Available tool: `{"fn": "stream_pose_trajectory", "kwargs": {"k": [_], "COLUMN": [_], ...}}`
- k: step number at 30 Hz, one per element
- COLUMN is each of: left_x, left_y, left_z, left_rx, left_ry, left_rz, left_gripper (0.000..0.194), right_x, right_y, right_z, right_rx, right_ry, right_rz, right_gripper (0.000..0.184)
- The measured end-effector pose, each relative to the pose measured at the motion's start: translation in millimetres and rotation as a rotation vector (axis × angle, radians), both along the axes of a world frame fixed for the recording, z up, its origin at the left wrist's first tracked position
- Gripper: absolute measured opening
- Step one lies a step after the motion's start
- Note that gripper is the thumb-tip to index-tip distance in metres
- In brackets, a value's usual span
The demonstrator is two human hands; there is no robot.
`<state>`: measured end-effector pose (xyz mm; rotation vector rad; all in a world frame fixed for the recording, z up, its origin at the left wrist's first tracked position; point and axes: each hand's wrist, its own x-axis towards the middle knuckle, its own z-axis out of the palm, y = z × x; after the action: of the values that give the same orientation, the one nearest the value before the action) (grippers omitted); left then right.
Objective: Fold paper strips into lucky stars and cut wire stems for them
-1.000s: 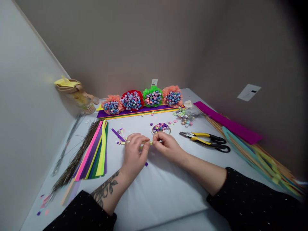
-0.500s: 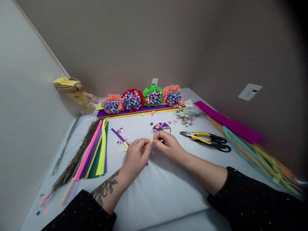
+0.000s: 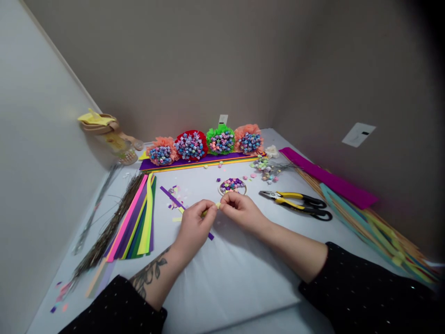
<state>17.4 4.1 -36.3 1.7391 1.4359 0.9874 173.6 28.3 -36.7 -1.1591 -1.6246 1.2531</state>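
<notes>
Your left hand (image 3: 195,225) has thumb and fingers pinched together on a yellow paper strip (image 3: 218,205), and your right hand (image 3: 245,214) pinches that strip's other visible end. The strip lies between your two sets of fingertips, its long axis running across you from left to right, rising slightly toward the right; its tip is hidden in your right fingers.

Passing behind your left fingers is one purple strip (image 3: 172,197), aimed from far left to near right, its near end showing below your palm. Left of those fingers lie small paper scraps (image 3: 174,189), too small to count.

Just beyond your right fingertips sits one bowl (image 3: 245,189) of paper stars (image 3: 233,183), too crowded to number. To the right of your right fingers is one pair of pliers (image 3: 295,203), jaws toward you on the left, handles away to the right.

Farther left of your fingers fans a set of coloured strips (image 3: 134,222), overlapping. Well beyond your fingertips stand four star-filled flowers (image 3: 220,140): two coral, one red, one green. Far right lies one magenta sheet (image 3: 328,178).
</notes>
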Motion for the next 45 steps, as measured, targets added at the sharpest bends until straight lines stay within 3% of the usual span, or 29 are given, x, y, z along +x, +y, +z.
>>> {"fn": "stream_pose_trajectory", "kwargs": {"k": [4,6,9,11,13,14,17,22,27,40,45], "left_x": [-2,-3,-2,0,4,5,9,8,8,5,5], "left_y": [2,1,-5,-10,-13,-14,-9,-1,0,2,2], "left_z": [0.9,1.3,0.9,-1.4,-5.4,-7.8,-13.1,-14.4,-12.9,-19.6,-17.1], "left_rx": [0.075,0.212,0.538,0.592,0.402,0.285,0.071,-0.098,-0.126,-0.188,-0.197], "left_ry": [0.109,0.182,0.202,0.166,0.164,0.157,0.014,-0.373,-0.558,-0.636,-0.614], "left_rz": [-0.090,-0.079,0.085,0.013,-0.242,-0.281,-0.158,0.024,0.054,0.095,0.068], "left_gripper": [0.021,0.018,0.008,0.010,0.011,0.013,0.022,0.031,0.025,0.026,0.029], "right_x": [1,2,3,3,2,2,-1,-3,-5,-4,-3], "right_y": [0,2,5,7,8,8,6,-3,-8,-10,-9], "right_z": [1.7,0.5,-3.7,-6.4,-7.2,-6.7,-2.6,4.5,8.5,9.2,9.8], "right_rx": [0.013,0.014,-0.040,-0.144,-0.278,-0.339,-0.473,-0.539,-0.534,-0.363,-0.384], "right_ry": [-0.013,-0.009,0.084,0.205,0.354,0.429,0.581,0.599,0.561,0.420,0.401], "right_rz": [0.025,0.029,-0.025,-0.079,-0.099,-0.096,-0.072,-0.035,-0.002,-0.027,-0.029], "right_gripper": [0.010,0.009,0.011,0.011,0.009,0.009,0.011,0.013,0.014,0.015,0.013]}}
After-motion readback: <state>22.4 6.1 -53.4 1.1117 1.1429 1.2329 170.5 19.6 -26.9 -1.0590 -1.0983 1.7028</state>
